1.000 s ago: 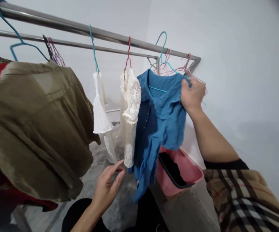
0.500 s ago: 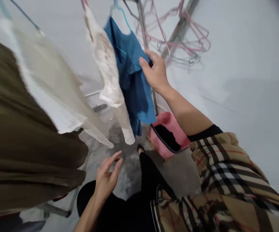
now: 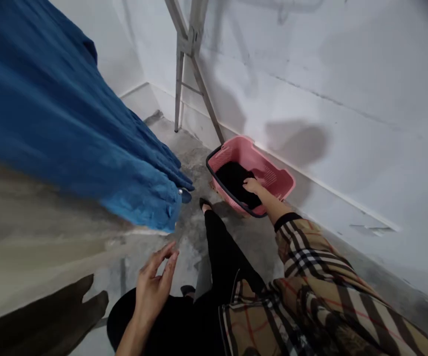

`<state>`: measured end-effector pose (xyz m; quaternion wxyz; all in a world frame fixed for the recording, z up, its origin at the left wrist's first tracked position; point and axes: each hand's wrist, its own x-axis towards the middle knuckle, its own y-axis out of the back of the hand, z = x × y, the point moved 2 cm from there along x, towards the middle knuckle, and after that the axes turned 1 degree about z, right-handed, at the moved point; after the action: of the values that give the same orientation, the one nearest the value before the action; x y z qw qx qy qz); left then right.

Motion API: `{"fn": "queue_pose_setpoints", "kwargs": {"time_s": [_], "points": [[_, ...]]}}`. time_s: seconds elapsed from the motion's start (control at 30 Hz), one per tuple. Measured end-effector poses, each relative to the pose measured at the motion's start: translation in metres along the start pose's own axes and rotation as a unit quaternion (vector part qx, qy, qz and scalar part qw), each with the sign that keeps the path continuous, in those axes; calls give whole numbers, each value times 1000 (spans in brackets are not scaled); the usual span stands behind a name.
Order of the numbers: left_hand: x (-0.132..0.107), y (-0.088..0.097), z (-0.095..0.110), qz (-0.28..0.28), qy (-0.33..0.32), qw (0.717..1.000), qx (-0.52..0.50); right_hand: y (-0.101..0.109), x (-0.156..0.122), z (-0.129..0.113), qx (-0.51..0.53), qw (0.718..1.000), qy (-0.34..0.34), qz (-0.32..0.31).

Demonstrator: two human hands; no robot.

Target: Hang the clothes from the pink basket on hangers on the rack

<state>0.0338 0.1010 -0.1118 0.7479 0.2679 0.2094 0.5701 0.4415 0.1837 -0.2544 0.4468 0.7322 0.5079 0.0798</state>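
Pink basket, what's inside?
Black cloth lies in the pink basket, with the right hand inside, at the cloth. Anything beneath the cloth is covered; can't tell what's there.

Counted 2 hands [image 3: 152, 287] [image 3: 251, 185], 1 pink basket [image 3: 273, 178], 1 black heap [image 3: 232, 175], 1 blue garment [image 3: 80, 123], 2 black shoes [image 3: 205, 202] [image 3: 187, 290].

The right hand [image 3: 251, 186] reaches over the near corner of a pink basket [image 3: 278, 182] and seems to touch the black cloth [image 3: 232, 179] inside, its fingertips hard to make out. A dark handle [image 3: 251, 212] runs along the basket's left edge. The left hand [image 3: 152, 289], fingers loosely curved, hovers near a blue garment's [image 3: 124, 168] hem.
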Motion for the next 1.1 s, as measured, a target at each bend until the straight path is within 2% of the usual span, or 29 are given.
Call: {"fn": "queue_pose_setpoints", "kwargs": {"time_s": [0.17,0.33,0.5,0.63,0.73,0.83,0.97,1.1], "points": [[34,-22,-8,-25,46,998,33,-55,43,51,-125,983,-108,-85],[59,-40,-21,-62,104,991,53,-100,91,79,-209,957,-141,-141],[73,-52,-34,-60,129,989,42,-128,110,97,-224,949,-164,-150],[79,-56,-38,-78,140,986,34,-135,114,110,-194,957,-174,-125],[81,-56,-37,-63,140,988,31,-124,115,115,-141,970,-169,-99],[78,-54,-33,-55,131,990,26,-94,116,112,-67,985,-155,-42],[67,-49,-24,-51,118,992,6,-33,109,92,81,987,-123,61],[51,-42,-13,-41,105,994,-13,32,85,60,231,963,-86,111]]}}
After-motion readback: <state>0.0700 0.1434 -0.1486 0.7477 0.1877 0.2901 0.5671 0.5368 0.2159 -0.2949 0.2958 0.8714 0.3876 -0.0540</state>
